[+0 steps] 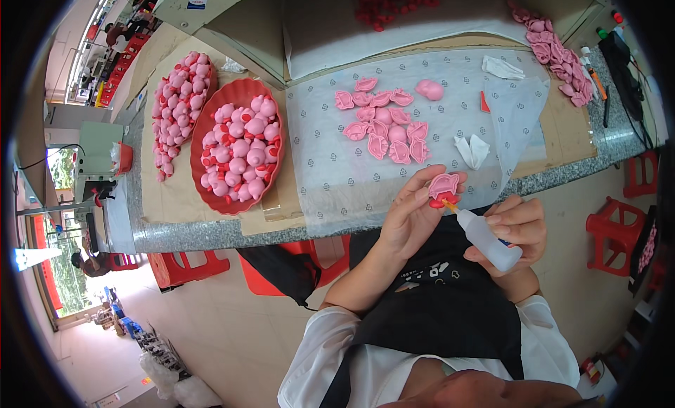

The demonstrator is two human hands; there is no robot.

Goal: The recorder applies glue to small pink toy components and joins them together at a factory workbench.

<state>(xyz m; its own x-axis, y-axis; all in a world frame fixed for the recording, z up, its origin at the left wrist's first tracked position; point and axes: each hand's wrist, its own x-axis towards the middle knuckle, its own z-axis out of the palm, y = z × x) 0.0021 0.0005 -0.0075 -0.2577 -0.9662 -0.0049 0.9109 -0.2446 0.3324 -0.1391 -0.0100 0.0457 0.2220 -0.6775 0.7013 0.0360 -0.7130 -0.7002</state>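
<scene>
By the bench's near edge [204, 236], the right hand [524, 228] is slanting a gripped bottle [485, 238] toward the left hand's [406, 217] pinched pink piece [443, 185].

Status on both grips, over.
Left grip: pink molded piece. Right grip: pale squeeze bottle. Nozzle at the piece; nothing visibly in the way.

A sheet [316, 190] lay on the table [204, 238], under a cluster of shells [399, 153]. Left stood a bowl [242, 86] of figures [241, 148], more figures [176, 91] beyond; right, a shell pile [559, 63]; behind, a shelf [186, 10]. In front, the left hand [406, 218] held a shell [443, 185], the right hand [524, 232] a bottle [485, 236].
</scene>
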